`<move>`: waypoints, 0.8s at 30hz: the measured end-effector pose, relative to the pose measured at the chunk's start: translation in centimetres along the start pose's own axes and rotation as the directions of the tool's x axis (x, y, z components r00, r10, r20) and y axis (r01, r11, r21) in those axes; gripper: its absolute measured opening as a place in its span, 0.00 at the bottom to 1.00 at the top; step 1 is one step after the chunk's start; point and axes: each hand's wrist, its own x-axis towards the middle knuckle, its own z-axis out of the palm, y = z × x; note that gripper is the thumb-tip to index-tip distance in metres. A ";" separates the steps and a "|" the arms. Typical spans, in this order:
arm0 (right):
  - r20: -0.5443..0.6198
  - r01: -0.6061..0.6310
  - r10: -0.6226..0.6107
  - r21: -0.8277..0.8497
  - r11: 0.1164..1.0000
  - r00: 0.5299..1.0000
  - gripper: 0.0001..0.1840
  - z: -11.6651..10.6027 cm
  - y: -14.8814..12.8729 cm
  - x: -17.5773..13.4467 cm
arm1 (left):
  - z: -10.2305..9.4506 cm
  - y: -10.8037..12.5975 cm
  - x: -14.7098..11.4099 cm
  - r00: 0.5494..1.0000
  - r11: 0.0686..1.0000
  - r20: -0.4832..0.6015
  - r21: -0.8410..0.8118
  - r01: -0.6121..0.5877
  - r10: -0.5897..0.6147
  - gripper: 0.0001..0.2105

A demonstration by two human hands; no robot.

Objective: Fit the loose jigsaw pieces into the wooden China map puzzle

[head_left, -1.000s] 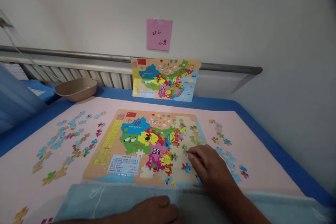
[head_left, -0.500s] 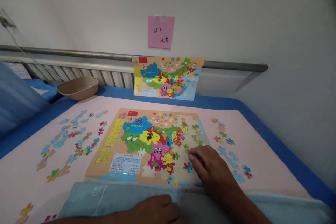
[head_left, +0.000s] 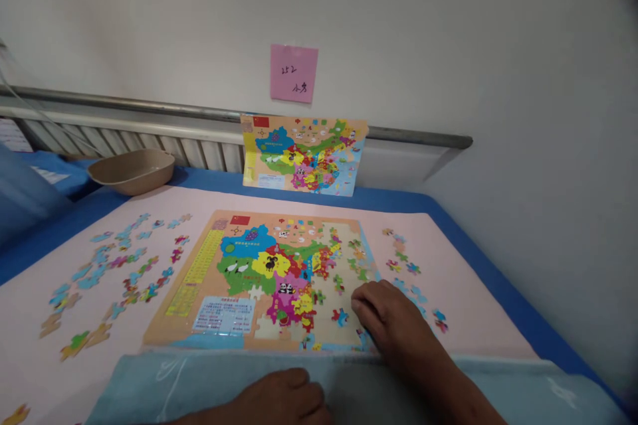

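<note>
Head view: right hand (head_left: 389, 319), fingers curled, presses on the map puzzle tray (head_left: 269, 279); left hand (head_left: 284, 402) rests flat on a towel (head_left: 174, 385). Far-left bowl's (head_left: 130, 170) contents are hidden; pink note (head_left: 294, 73) reads "252".

Both hands (head_left: 389, 322) and forearms bare, no sleeves or jewellery.

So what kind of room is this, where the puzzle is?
Probably a bedroom or ward: the puzzle lies on a pink sheet over a blue mattress, by a metal bed rail, with a note stuck on the wall.
</note>
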 end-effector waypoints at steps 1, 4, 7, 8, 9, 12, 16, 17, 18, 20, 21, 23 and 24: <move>0.006 0.005 -0.005 0.005 1.000 1.000 0.14 0.0 0.0 -0.1 | 0.1 0.0 -0.1 1.000 1.000 -0.007 0.003 -0.002 0.002 0.14; 0.020 0.035 -0.036 0.027 0.999 0.999 0.13 0.5 -0.2 -0.3 | 0.6 -0.1 -0.6 1.000 1.000 -0.025 0.004 0.009 -0.009 0.13; 0.013 0.082 -0.083 0.021 0.996 0.996 0.09 1.0 -0.5 -0.3 | 1.0 -0.1 -1.1 1.000 1.000 0.026 0.013 0.015 -0.015 0.13; 0.010 0.100 -0.100 0.011 0.995 0.995 0.08 1.2 -0.5 -0.3 | 1.1 0.0 -1.2 0.999 1.000 0.053 0.025 0.011 -0.013 0.14; -0.001 0.116 -0.116 -0.001 0.993 0.993 0.06 1.3 -0.6 -0.3 | 1.2 0.0 -1.3 0.997 0.999 0.080 0.036 0.001 -0.004 0.15; -0.031 0.147 -0.148 -0.037 0.988 0.988 0.05 1.4 -0.9 -0.4 | 1.6 0.1 -1.4 0.993 0.998 0.121 0.056 -0.023 0.016 0.20; -0.028 0.149 -0.152 -0.084 0.985 0.988 0.07 1.4 -1.1 -0.4 | 2.1 0.1 -1.3 0.994 0.996 0.099 0.078 -0.044 0.036 0.22; -0.028 0.151 -0.154 -0.088 0.985 0.988 0.06 1.4 -1.1 -0.4 | 2.2 0.1 -1.3 0.995 0.996 0.096 0.081 -0.047 0.039 0.22; -0.027 0.152 -0.155 -0.089 0.984 0.987 0.06 1.4 -1.2 -0.4 | 2.2 0.1 -1.3 0.994 0.995 0.099 0.082 -0.051 0.042 0.22; -0.023 0.152 -0.155 -0.088 0.984 0.988 0.07 1.3 -1.2 -0.4 | 2.4 0.0 -1.3 0.992 0.995 0.119 0.074 -0.060 0.051 0.22; -0.022 0.153 -0.156 -0.091 0.984 0.988 0.07 1.3 -1.2 -0.5 | 2.5 0.0 -1.4 0.990 0.995 0.129 0.072 -0.070 0.060 0.22; -0.018 0.165 -0.167 -0.102 0.981 0.986 0.08 1.4 -1.1 -0.5 | 2.8 0.0 -1.6 0.986 0.992 0.152 0.090 -0.086 0.072 0.22; -0.019 0.174 -0.177 -0.109 0.979 0.984 0.08 1.5 -1.1 -0.5 | 3.0 -0.1 -1.7 0.984 0.990 0.161 0.104 -0.091 0.074 0.23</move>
